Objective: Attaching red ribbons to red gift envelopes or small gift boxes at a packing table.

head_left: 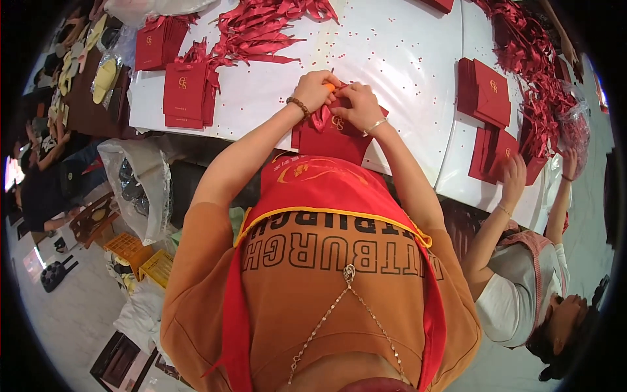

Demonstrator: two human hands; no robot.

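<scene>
A red paper gift bag (334, 145) lies on the white-covered table in front of me, close to my apron. Both hands meet over its upper edge. My left hand (313, 90), with a beaded bracelet, is closed in a pinch around a small orange thing (330, 87) whose kind I cannot make out. A glossy red ribbon (320, 119) hangs below these fingers across the bag's front. My right hand (360, 108), wearing a silver bangle, has its thumb and fingers pinched together on the ribbon by the bag's top. The fingers partly hide where the ribbon meets the bag.
Red ribbons (251, 36) lie heaped at the far left beside stacked red bags (185, 95). More bags (484, 91) and a ribbon pile (532, 85) are on the right, where a co-worker (522, 287) reaches over the table. Small red dots dot the white table cover (418, 78).
</scene>
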